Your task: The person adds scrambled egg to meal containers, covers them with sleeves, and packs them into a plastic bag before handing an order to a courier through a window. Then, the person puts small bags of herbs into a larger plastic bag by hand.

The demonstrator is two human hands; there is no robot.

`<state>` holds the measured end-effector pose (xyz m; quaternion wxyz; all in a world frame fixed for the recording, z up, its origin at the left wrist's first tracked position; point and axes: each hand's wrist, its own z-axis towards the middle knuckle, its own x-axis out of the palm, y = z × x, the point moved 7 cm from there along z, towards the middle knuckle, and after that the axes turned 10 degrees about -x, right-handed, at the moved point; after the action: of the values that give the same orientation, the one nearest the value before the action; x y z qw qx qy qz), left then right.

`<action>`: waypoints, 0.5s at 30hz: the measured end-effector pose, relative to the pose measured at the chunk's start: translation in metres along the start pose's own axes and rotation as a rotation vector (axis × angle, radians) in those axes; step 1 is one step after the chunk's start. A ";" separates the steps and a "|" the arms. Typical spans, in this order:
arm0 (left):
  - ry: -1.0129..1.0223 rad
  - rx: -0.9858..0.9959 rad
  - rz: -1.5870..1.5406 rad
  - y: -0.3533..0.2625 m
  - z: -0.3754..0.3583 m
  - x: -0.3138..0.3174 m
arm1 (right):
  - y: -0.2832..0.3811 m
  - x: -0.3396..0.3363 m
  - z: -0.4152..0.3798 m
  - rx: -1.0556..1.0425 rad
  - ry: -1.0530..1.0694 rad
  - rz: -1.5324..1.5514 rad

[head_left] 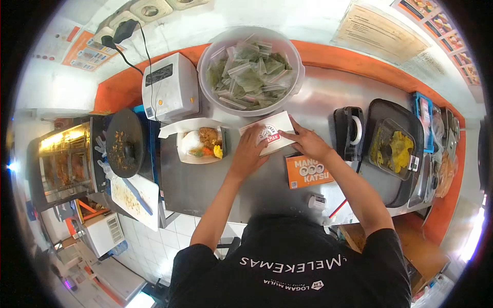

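Observation:
A closed white cardboard food box (280,124) with a red and black printed logo lies on the steel counter. My left hand (248,152) lies over its left part, fingers bent against the lid and front side. At the right end, my right hand (310,142) grips the box with thumb and fingers around its corner. To the left stands an open white food box (191,158) holding white rice, a browned fried piece, orange-red bits and something yellow; its lid is folded back. Just below my right hand is an orange printed box (306,172).
Behind the boxes stands a large tub (205,77) of small bags with green leaves. A white label printer (172,84) is at the back left. Rightward are a tape dispenser (345,134) and a black tray (377,110). A knife (137,197) rests on a white cutting board (123,205).

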<state>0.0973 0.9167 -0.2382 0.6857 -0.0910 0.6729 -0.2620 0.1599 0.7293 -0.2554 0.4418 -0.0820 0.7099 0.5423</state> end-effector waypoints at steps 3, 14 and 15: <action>0.117 -0.144 -0.048 0.005 0.030 0.007 | -0.008 0.009 -0.011 0.053 -0.051 0.069; 0.114 -0.136 -0.045 0.012 0.032 0.030 | -0.047 -0.030 -0.250 0.802 -0.814 0.158; 0.118 -0.129 -0.050 0.009 0.034 0.029 | -0.059 -0.025 -0.255 0.835 -0.863 0.308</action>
<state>0.1310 0.9027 -0.2648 0.6308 -0.1359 0.7252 -0.2401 0.0726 0.4818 -0.2726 0.6003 0.4279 0.6235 0.2605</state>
